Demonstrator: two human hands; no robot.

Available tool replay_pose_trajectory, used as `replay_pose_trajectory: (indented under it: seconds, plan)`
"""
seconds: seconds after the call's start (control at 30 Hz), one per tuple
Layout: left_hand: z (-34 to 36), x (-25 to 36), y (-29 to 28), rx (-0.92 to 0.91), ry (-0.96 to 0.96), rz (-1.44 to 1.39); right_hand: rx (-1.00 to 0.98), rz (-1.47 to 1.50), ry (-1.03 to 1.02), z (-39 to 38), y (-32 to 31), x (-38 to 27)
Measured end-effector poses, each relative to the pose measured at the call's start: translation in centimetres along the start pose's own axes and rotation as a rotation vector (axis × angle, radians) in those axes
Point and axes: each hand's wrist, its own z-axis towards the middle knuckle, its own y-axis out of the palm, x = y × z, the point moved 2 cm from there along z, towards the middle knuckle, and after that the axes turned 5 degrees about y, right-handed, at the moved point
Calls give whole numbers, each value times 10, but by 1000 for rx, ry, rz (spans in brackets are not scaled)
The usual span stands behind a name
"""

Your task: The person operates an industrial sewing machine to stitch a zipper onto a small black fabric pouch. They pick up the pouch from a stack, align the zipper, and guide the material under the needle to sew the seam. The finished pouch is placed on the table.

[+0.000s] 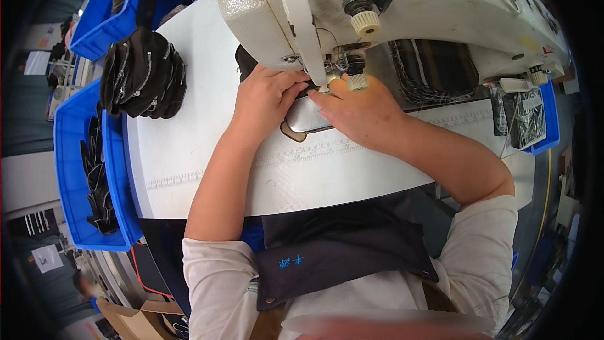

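Observation:
At the sewing machine [402,9], both of my hands work close to the needle and presser foot. My left hand [267,97] is closed, thumb and fingers pinching a dark fabric piece [244,64] mostly hidden under the hand and the machine head. From the other side my right hand [365,113] comes in with curled fingers, its thumb and fingertips pressed together on the fabric's edge beside the foot. Below the fingers lies the shiny metal machine plate [309,116]. The exact stitching spot is covered by my fingers.
A stack of dark zippered pieces [143,75] stands on the white table [201,145] at left. Blue bins [69,170] line the left edge, one holding dark strips [97,182]. Dark striped fabric [434,69] lies beneath the machine arm. Plastic-wrapped packets [525,116] are at right.

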Motion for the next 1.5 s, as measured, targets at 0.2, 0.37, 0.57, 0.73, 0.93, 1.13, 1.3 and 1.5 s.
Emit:
replay_pose_trajectory:
  seconds: [0.2,0.37,0.57,0.73,0.93,1.13,1.3,1.5]
  plan:
    - [1,4,1,52,11,63,-1,23,30,1,2,0]
    - [-1,7,3,79,-28,115,12,45,23,3,2,1]
    - [-4,8,-7,83,-27,23,-28,-8,44,1,1,2]
    - [-10,8,-12,31,-61,-71,-20,70,49,1,0,5]
    - [-6,11,-13,-52,-276,-268,-40,64,32,-2,0,5]
    - [-8,2,-16,-115,-325,-462,-44,-22,-4,-2,1,-4]
    - [-14,18,-25,-143,-36,-182,-92,-61,70,-6,6,-4]
    - [-18,21,-28,-91,-54,-72,-20,-21,6,-5,4,-4]
